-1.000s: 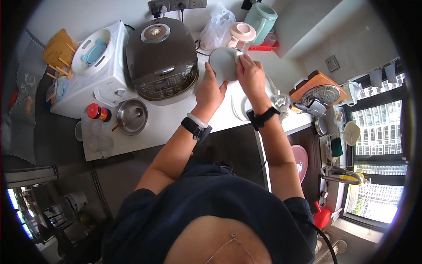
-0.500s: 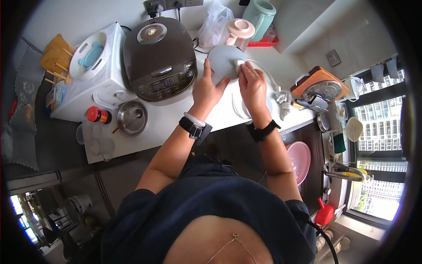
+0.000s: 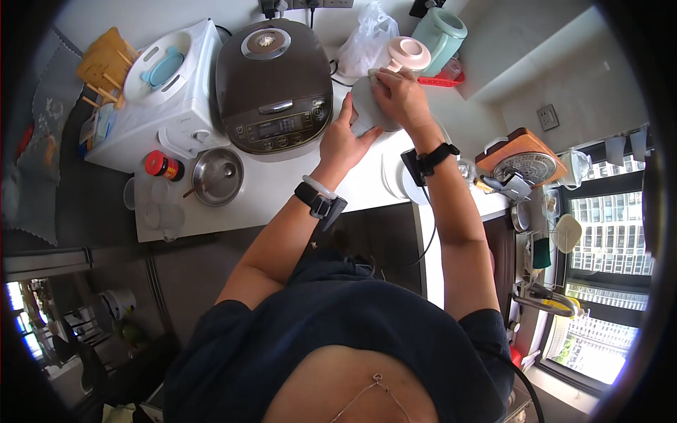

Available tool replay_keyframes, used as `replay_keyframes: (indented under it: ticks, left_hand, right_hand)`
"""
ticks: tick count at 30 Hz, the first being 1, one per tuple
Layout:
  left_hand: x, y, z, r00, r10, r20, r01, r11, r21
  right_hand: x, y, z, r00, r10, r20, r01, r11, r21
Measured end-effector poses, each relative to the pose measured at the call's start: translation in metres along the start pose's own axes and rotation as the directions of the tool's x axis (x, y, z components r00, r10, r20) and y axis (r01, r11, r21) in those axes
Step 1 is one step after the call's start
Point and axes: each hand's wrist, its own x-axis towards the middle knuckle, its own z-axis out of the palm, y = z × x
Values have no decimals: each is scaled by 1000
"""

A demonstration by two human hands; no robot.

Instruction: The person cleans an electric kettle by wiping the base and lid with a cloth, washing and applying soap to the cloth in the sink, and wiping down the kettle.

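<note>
My left hand (image 3: 342, 144) grips the near left edge of a round grey disc (image 3: 368, 109), its thumb and fingers apart around the rim. The disc is tilted above the white counter. My right hand (image 3: 402, 99) lies over the disc's far right part, fingers curled and pressed down. Whatever is under those fingers is hidden. Left of the disc stands a brown rice cooker (image 3: 273, 84), lid closed. A pink-lidded jar (image 3: 409, 53) is just behind my right hand. White round dishes (image 3: 402, 176) sit below my right wrist.
A steel bowl (image 3: 217, 178) with a spoon and a red-lidded jar (image 3: 163, 166) stand at the left, near a white appliance (image 3: 151, 134). At the back are a plastic bag (image 3: 368, 41) and a mint-green jug (image 3: 438, 39). A wooden board (image 3: 522, 151) leans at the right.
My right hand has moved further over the disc; the small white piece earlier in its fingers is now hidden. The disc is more tilted. The whole view has shifted slightly.
</note>
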Motion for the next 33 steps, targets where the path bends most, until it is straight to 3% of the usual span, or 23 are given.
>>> replay_keyframes:
  ticks: [3, 5, 9, 11, 12, 15, 18, 20, 23, 25, 27, 30, 33]
  left_hand:
    - [0, 0, 1, 997, 61, -43, -58, 996, 68]
    - [1, 3, -1, 1000, -16, -4, 17, 995, 98]
    - [1, 0, 0, 1000, -17, -16, 19, 993, 114]
    - [2, -2, 1, 997, 49, -54, -38, 983, 177]
    - [2, -3, 1, 997, 51, -52, -41, 983, 179]
    - [2, -4, 1, 999, -48, 4, 45, 965, 259]
    - [0, -2, 2, 999, -27, -47, 37, 972, 231]
    - [2, -10, 5, 993, 82, -89, -66, 984, 165]
    - [3, -19, 11, 986, 124, -115, -105, 982, 160]
    - [3, -11, 8, 996, 51, -76, -36, 982, 183]
    - [3, -4, 3, 999, -28, -43, 36, 977, 209]
    - [1, 7, -4, 1000, -12, 23, 6, 972, 234]
    - [-2, 4, 0, 999, 0, -50, 12, 970, 244]
  right_hand:
    - [-4, -10, -3, 999, -42, 8, 41, 997, 60]
    - [-6, -14, -6, 996, -86, 33, 79, 982, 173]
    - [-9, -28, -14, 984, -175, 30, 165, 965, 205]
    - [-12, -34, -19, 970, -211, 121, 171, 945, 280]
    - [-12, -36, -21, 962, -271, 47, 249, 930, 271]
    - [-27, -41, -37, 959, -265, 100, 218, 914, 341]
    - [-49, -30, -47, 973, -210, 92, 170, 931, 324]
    - [-61, -27, -53, 981, -175, 87, 139, 939, 314]
    - [-59, -31, -53, 986, -148, 70, 121, 946, 301]
    - [-50, -40, -49, 986, -158, 59, 133, 945, 300]
    - [-34, -47, -38, 961, -268, 62, 251, 947, 200]
    - [-7, -34, -17, 954, -270, 128, 241, 949, 203]
    - [18, -10, 7, 964, -198, 178, 157, 962, 223]
